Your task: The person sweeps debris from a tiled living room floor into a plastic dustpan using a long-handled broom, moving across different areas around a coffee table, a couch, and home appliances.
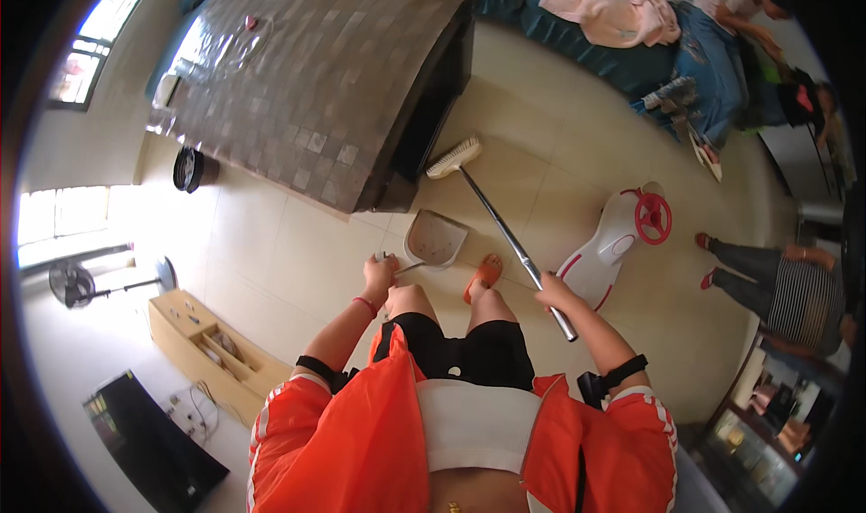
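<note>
My left hand [381,274] is closed around the handle of a dustpan [436,240], which rests on the tiled floor ahead of my feet. Specks of debris lie inside its pan. In my right hand [560,292] is the metal pole of a broom [499,221], held partway down from its free end. The pole slants away from me to a pale broom head [454,158] with bristles, on the floor beside the dark side of the low table. The far part of the dustpan handle is hidden by my left fingers.
A tile-patterned table [304,87] stands ahead on the left. On the right is a white ride-on toy car [604,249] with a red steering wheel. One person [785,283] stands at the far right; another person [724,60] sits on the sofa [602,60]. A wooden cabinet [216,351] is at left.
</note>
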Demonstrator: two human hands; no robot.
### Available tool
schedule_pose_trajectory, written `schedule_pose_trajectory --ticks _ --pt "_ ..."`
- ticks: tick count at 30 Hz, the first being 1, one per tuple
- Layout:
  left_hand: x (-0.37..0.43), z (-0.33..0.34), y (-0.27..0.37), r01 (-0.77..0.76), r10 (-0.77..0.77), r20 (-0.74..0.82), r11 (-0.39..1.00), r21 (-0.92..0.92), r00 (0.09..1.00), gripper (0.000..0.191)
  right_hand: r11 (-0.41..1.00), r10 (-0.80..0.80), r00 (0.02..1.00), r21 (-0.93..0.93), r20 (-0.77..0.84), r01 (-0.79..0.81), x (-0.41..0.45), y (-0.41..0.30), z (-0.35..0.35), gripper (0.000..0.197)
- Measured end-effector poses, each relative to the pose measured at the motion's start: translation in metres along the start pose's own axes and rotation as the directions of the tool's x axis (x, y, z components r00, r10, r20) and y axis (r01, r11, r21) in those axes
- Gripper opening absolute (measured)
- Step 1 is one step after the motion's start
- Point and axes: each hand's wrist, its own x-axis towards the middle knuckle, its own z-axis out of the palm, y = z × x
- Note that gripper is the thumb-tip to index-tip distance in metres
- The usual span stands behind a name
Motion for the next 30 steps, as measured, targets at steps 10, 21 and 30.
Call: schedule_pose_trajectory --ticks 10,21,30 --pt "-0.035 0.036 -0.018 0.030 -0.061 -0.133 0.975 -0.222 0.989 0.012 0.833 0.105 0.820 0.400 0.563 -0.381 0.043 0.094 -0.043 0.019" --pt "-0.035 0.030 -0.044 0.037 -0.088 -0.236 0.977 -0.210 0.968 0.015 0.999 -0.033 0.999 -0.031 0.011 0.033 0.025 -0.005 -0.068 0.014" --pt "-0.032 0.043 -0.033 0.024 -0.085 -0.185 0.951 -0.309 0.979 0.011 0.860 0.115 0.993 -0.502 0.017 -0.091 0.086 0.034 -0.036 0.028"
